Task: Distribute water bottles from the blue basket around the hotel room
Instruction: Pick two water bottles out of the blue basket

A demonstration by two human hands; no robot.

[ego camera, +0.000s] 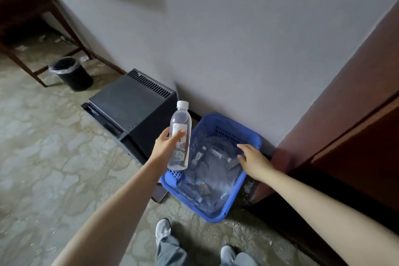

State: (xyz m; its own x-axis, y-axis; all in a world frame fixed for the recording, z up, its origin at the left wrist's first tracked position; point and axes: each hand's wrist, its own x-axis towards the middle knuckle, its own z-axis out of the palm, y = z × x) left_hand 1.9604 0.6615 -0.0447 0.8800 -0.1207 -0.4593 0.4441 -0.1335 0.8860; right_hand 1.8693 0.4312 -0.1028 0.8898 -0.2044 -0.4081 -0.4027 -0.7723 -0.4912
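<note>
black lined waste bin (72, 73) standing far left | black box-shaped mini fridge (129, 103) sitting against wall | left hand (166, 144) gripping clear plastic water bottle with white cap (180, 134) upright, just left of blue plastic lattice basket (248, 136) holding more bottles | right hand (251, 157) hovering over basket, fingers spread, holding nothing

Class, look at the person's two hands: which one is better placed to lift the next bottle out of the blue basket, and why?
The right hand: it hangs open and unladen over the blue basket, just above the loose bottles. The left hand already grips a water bottle.
</note>
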